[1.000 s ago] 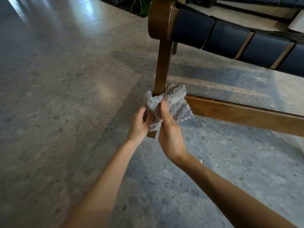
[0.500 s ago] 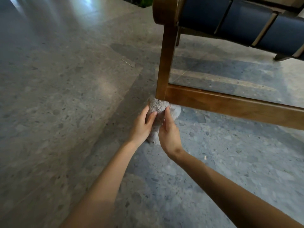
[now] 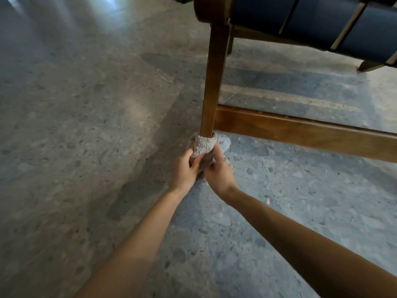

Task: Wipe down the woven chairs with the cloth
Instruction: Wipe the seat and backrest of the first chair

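**Two hands, one cloth, foot of chair leg**

Gripping grey terry cloth (image 3: 203, 145) with left hand (image 3: 184, 168) from the left side: fingers curled into the fabric, thumb laid on top. Gripping the same cloth with right hand (image 3: 219, 173) from the right side: fingers curled round it, thumb pointing up along the pile. Wrapped snugly round the lowest part of the wooden front leg (image 3: 213, 82), just below the joint with the side rail (image 3: 300, 130). Loose corner spilling out to the right, behind the right hand, low over the speckled floor (image 3: 86, 125). Cannot tell whether the foot of the leg touches the floor: hidden by cloth and hands. Noted up right, well apart from the cloth: dark blue woven straps (image 3: 318, 20) of the chair seat.
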